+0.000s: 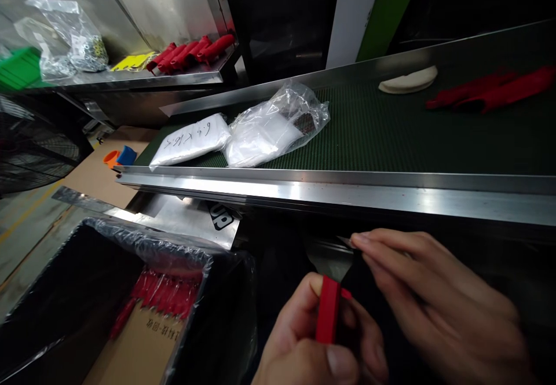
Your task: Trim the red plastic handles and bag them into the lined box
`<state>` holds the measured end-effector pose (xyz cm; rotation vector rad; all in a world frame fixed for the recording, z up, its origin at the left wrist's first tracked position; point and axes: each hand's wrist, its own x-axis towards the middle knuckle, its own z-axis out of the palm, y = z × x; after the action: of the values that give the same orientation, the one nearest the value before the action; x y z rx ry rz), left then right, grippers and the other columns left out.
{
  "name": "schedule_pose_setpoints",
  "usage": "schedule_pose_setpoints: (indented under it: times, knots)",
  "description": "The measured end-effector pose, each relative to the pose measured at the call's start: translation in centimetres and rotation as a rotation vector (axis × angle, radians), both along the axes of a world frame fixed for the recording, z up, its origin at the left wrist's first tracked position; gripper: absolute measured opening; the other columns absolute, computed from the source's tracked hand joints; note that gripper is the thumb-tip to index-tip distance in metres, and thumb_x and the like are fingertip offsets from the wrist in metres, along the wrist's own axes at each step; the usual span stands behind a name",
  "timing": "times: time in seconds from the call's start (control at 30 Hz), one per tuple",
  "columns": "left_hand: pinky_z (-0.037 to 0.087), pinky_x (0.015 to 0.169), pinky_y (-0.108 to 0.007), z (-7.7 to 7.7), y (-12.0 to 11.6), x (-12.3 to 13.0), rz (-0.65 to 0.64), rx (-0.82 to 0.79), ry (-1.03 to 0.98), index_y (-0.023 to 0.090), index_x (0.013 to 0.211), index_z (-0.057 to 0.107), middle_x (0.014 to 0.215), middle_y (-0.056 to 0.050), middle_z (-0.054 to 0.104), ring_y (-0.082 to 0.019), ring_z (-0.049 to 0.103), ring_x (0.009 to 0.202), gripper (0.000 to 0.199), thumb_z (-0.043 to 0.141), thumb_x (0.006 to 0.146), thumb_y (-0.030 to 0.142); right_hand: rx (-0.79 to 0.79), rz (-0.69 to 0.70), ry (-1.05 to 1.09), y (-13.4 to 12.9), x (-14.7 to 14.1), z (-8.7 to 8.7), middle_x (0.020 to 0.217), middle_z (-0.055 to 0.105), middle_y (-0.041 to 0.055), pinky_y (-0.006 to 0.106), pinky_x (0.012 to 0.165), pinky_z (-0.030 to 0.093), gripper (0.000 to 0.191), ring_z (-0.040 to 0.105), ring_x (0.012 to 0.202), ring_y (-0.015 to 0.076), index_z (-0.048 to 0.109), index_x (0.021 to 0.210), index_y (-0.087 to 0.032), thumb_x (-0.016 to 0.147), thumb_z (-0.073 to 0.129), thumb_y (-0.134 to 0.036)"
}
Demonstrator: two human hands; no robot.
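Note:
My left hand (299, 341) is closed around a small red plastic part (328, 311), gripped between thumb and fingers with one narrow flat side facing up. Just to its right, my right hand (447, 298) pinches a thin pointed blade (345, 241), most of which the fingers hide. The blade's tip points left and stays apart from the red part. Both hands are in front of the near metal edge of a conveyor, above dark clothing.
The green conveyor belt (356, 136) carries white bagged packs (191, 140), a pale curved piece (408, 80) and red parts (495, 90). A black lined bin (208, 269) at lower left holds red pieces (169, 292) on cardboard. More red parts (191, 54) lie on a metal shelf behind.

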<state>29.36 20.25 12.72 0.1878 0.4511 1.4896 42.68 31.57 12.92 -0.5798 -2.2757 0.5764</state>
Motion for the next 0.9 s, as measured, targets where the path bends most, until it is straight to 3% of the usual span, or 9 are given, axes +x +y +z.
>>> schedule_pose_setpoints:
  times: [0.1, 0.17, 0.37, 0.6, 0.77, 0.9]
  knots:
    - [0.04, 0.046, -0.013, -0.9, 0.2, 0.4, 0.038, 0.127, -0.095, 0.018, 0.101, 0.055, 0.089, -0.007, 0.064, -0.005, 0.053, 0.049, 0.015, 0.052, 0.089, 0.026, -0.004, 0.02, 0.058, 0.2, 0.2, 0.1, 0.116, 0.061, 0.0066, 0.03, 0.088, 0.049, 0.038, 0.059, 0.106, 0.0147, 0.063, 0.12, -0.015, 0.087, 0.056, 0.002]
    - [0.038, 0.041, -0.015, -1.4, 0.4, 0.4, 0.032, 0.156, -0.143, 0.019, 0.103, 0.054, 0.088, -0.01, 0.066, -0.007, 0.052, 0.044, 0.021, 0.044, 0.091, 0.032, 0.027, 0.095, 0.053, 0.2, 0.4, 0.2, 0.115, 0.06, 0.0071, 0.031, 0.085, 0.049, 0.038, 0.058, 0.108, 0.016, 0.062, 0.12, -0.015, 0.087, 0.054, 0.003]
    - [0.048, 0.052, -0.027, -1.4, -0.3, -0.4, -0.085, -0.026, -0.147, 0.013, 0.093, 0.061, 0.075, -0.01, 0.064, -0.018, 0.059, 0.056, 0.03, 0.055, 0.081, 0.04, 0.115, 0.262, -0.011, 0.6, 0.4, 0.6, 0.112, 0.058, 0.0082, 0.038, 0.085, 0.046, 0.031, 0.053, 0.107, 0.0209, 0.061, 0.114, -0.016, 0.089, 0.051, -0.002]
    - [0.049, 0.062, -0.028, 0.2, -0.9, -1.4, -0.15, -0.204, -0.184, 0.012, 0.087, 0.068, 0.08, -0.009, 0.063, -0.019, 0.061, 0.069, 0.025, 0.054, 0.08, 0.031, 0.169, 0.2, -0.013, 0.9, 0.3, 0.4, 0.109, 0.065, 0.0045, 0.042, 0.087, 0.045, 0.036, 0.058, 0.102, 0.0217, 0.062, 0.114, -0.024, 0.088, 0.05, -0.003]
    - [0.047, 0.058, -0.028, -1.5, -0.7, -0.5, -0.15, -0.09, -0.232, 0.011, 0.078, 0.066, 0.07, -0.008, 0.059, -0.017, 0.055, 0.059, 0.03, 0.06, 0.073, 0.04, 0.227, 0.224, -0.022, 1.3, 0.4, 1.0, 0.107, 0.067, 0.0031, 0.042, 0.087, 0.047, 0.033, 0.06, 0.099, 0.0201, 0.063, 0.111, -0.026, 0.088, 0.053, -0.005]
    - [0.041, 0.053, -0.021, -2.5, -0.9, -0.4, -0.158, -0.138, -0.277, 0.009, 0.078, 0.067, 0.066, -0.006, 0.056, -0.012, 0.049, 0.055, 0.03, 0.062, 0.071, 0.038, 0.228, 0.211, -0.009, 1.0, 0.3, 0.7, 0.104, 0.067, 0.0027, 0.041, 0.085, 0.048, 0.032, 0.061, 0.096, 0.0188, 0.064, 0.111, -0.027, 0.089, 0.054, -0.006]
